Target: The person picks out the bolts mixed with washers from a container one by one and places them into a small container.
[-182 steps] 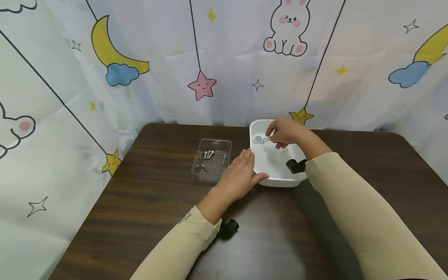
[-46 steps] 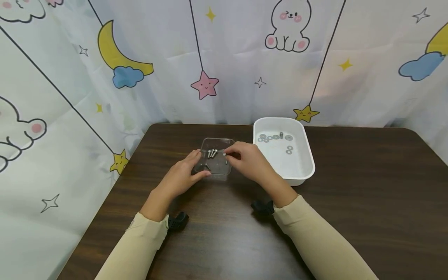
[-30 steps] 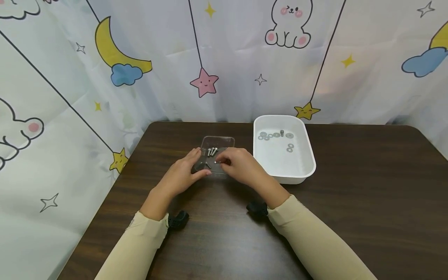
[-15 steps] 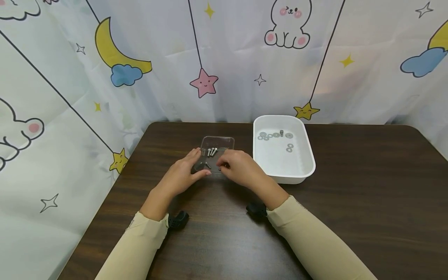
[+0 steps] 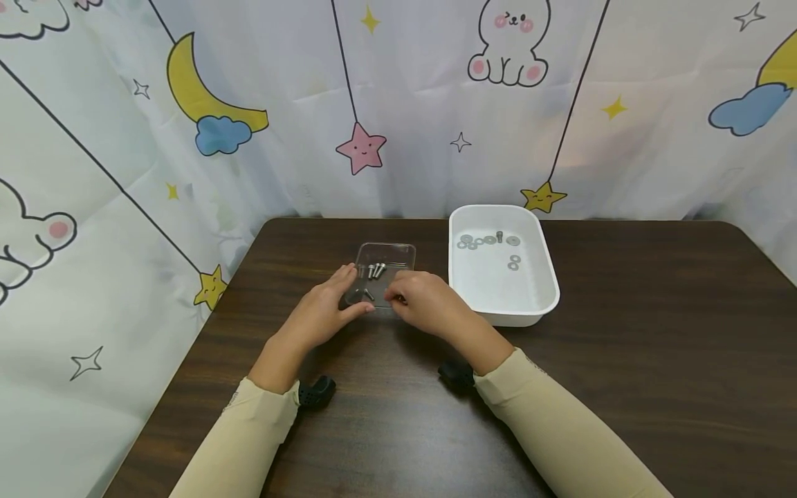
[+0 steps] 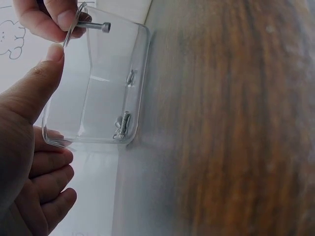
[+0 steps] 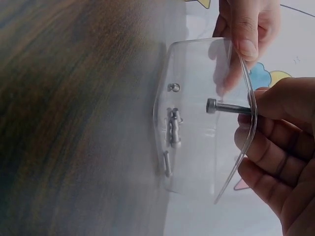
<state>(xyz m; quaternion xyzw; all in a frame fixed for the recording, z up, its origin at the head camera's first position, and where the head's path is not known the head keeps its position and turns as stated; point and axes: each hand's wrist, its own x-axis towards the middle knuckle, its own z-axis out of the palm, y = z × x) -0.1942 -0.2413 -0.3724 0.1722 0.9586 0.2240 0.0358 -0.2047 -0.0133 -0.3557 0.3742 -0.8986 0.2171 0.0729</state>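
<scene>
A clear plastic box (image 5: 387,282) stands on the table with several small metal screws (image 5: 376,270) on its floor. My left hand (image 5: 319,312) rests against its left side and near rim, fingers fairly straight, thumb along the rim. My right hand (image 5: 428,302) is at the box's right front corner. Its thumb and fingers pinch a socket-head screw (image 7: 229,107) by the shank, level, with the head pointing into the box above the floor. This screw (image 6: 96,25) shows in both wrist views; in the head view the right hand hides it.
To the right stands a white plastic tray (image 5: 507,294) holding several flat washers (image 5: 490,240) and a bolt-like piece (image 5: 499,236). Behind the dark wood table (image 5: 647,332) hangs a printed curtain (image 5: 411,83).
Earlier my right hand was in the white tray and my left on its rim; both then moved left to the clear box. Lately the right hand has lowered slightly at the box.
</scene>
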